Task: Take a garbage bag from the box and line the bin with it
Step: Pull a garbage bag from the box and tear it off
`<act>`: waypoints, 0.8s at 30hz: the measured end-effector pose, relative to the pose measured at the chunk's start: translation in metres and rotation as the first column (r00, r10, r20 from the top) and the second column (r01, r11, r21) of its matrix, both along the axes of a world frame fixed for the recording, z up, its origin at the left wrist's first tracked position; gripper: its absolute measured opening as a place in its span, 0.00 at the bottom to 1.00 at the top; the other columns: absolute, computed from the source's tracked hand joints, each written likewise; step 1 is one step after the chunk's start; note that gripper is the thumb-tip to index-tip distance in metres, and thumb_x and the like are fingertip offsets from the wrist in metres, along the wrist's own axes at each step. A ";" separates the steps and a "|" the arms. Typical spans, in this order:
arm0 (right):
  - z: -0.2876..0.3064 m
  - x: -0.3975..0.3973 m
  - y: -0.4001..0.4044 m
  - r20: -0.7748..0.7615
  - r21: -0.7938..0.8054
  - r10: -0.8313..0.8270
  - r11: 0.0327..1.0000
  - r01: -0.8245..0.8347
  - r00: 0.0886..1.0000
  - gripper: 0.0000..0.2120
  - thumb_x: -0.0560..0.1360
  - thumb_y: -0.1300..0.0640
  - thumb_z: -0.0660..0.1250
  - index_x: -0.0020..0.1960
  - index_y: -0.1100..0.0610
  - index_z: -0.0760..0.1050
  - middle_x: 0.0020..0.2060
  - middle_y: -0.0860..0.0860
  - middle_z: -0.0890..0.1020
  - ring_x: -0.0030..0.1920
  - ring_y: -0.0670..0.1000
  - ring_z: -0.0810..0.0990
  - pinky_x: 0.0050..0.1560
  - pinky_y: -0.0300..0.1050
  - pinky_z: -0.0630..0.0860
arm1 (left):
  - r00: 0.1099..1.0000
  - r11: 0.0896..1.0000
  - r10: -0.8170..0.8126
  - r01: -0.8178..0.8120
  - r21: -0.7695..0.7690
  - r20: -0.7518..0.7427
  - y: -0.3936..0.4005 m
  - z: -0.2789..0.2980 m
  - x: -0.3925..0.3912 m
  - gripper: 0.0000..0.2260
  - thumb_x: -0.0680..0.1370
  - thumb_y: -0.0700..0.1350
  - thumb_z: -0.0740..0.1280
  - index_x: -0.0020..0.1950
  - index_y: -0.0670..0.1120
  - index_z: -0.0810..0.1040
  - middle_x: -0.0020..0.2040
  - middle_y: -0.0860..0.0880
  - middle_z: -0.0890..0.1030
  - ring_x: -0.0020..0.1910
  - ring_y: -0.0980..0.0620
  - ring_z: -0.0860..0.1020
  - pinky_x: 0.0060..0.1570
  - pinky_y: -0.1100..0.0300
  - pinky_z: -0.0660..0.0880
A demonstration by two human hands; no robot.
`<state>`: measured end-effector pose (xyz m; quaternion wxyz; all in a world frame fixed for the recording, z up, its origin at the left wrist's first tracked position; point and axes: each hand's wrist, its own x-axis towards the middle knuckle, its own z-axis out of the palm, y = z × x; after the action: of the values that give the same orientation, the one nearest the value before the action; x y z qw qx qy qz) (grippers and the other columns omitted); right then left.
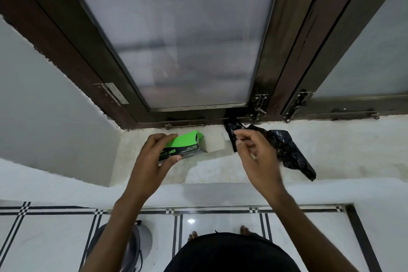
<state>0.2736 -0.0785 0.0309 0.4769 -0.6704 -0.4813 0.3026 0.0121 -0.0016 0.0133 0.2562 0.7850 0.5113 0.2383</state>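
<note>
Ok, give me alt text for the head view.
The left hand grips a green box of garbage bags over a window ledge, while the right hand pinches a black bag lying there. A grey bin stands on the floor below.

Dim, cool daylight through frosted window (176, 35) | tile glare (small) — edges bowed, slightly soft

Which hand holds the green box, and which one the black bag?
The left hand grips the green garbage bag box; the right hand pinches the black garbage bag above the sill.
</note>
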 end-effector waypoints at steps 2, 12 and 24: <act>-0.003 -0.010 0.007 -0.354 -0.151 -0.020 0.988 -0.036 0.935 0.10 0.82 0.56 0.61 0.61 0.48 0.78 0.56 0.50 0.82 0.54 0.47 0.81 0.52 0.39 0.79 | 0.998 1.000 -0.023 0.024 -0.018 0.053 -0.004 0.005 -0.001 0.22 0.77 0.46 0.72 0.70 0.53 0.74 0.61 0.56 0.71 0.60 0.58 0.73 0.56 0.76 0.68; 0.002 -0.031 0.017 -0.745 -0.164 0.036 0.958 -0.236 0.666 0.08 0.80 0.54 0.66 0.57 0.51 0.81 0.52 0.52 0.80 0.50 0.49 0.79 0.48 0.47 0.80 | 0.994 0.997 -0.062 0.066 -0.037 0.085 -0.014 0.009 0.005 0.22 0.77 0.46 0.72 0.70 0.52 0.74 0.61 0.57 0.70 0.60 0.60 0.73 0.54 0.79 0.67; -0.006 -0.039 0.024 -0.620 -0.172 0.052 0.965 -0.200 0.783 0.10 0.77 0.59 0.70 0.58 0.51 0.79 0.53 0.56 0.82 0.47 0.46 0.82 0.48 0.47 0.79 | 0.995 0.995 -0.100 0.100 0.009 -0.003 -0.010 0.005 0.006 0.22 0.77 0.47 0.72 0.71 0.52 0.74 0.62 0.55 0.71 0.60 0.57 0.72 0.56 0.75 0.68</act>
<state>0.2342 -0.0544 0.0248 0.5048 -0.5529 -0.3075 0.5873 0.0177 -0.0112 0.0182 0.2637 0.8109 0.4707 0.2264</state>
